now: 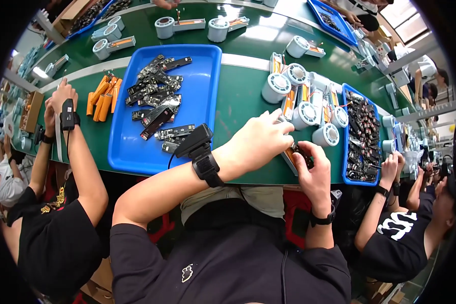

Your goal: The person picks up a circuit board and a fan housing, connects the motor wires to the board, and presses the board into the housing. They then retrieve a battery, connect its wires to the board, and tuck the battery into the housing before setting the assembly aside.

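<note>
Near the table's front edge, both my hands work on one light-grey handheld fan part (288, 160), its open handle pointing toward me. My left hand (261, 139) lies over its far end with fingers bent down, covering most of it. From the right side, my right hand (314, 169) grips the handle, thumb and fingers curled round it. A dark circuit board shows in part between the hands. Just beyond them, several similar fan parts (306, 114) with round heads, orange cells and thin wires stand close together.
To the left, a blue tray (197, 81) holds dark circuit boards (157, 86); orange cylindrical cells (104, 99) lie beside it. A second blue tray (345, 175) full of dark boards stands right. More fan parts (218, 29) sit across the green table (238, 96). Co-workers sit on both sides.
</note>
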Action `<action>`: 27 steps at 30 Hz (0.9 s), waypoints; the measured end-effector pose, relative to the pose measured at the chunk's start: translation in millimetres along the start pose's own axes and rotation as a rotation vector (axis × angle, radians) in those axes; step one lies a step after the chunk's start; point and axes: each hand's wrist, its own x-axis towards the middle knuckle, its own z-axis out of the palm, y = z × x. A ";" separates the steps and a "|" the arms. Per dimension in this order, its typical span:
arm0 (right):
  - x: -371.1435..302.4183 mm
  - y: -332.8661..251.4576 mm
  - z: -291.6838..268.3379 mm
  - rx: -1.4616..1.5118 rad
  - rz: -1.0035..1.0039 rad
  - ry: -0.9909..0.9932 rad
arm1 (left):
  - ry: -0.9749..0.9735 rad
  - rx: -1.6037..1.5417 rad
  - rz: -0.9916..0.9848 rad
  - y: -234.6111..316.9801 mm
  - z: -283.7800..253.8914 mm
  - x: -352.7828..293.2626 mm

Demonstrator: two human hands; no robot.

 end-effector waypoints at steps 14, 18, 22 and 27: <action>20.4 13.9 -1.7 -0.108 -0.168 -0.052 | 0.126 0.087 0.111 -11.6 20.1 9.5; 24.6 33.1 -0.8 0.082 -0.091 -0.128 | 0.119 0.110 0.089 -16.7 21.4 14.3; 18.5 48.6 -2.2 0.506 0.151 -0.145 | 0.080 0.144 0.080 -11.2 19.4 28.4; 12.0 33.8 -22.4 0.642 0.201 -0.142 | -0.202 0.058 0.104 2.4 -6.7 53.8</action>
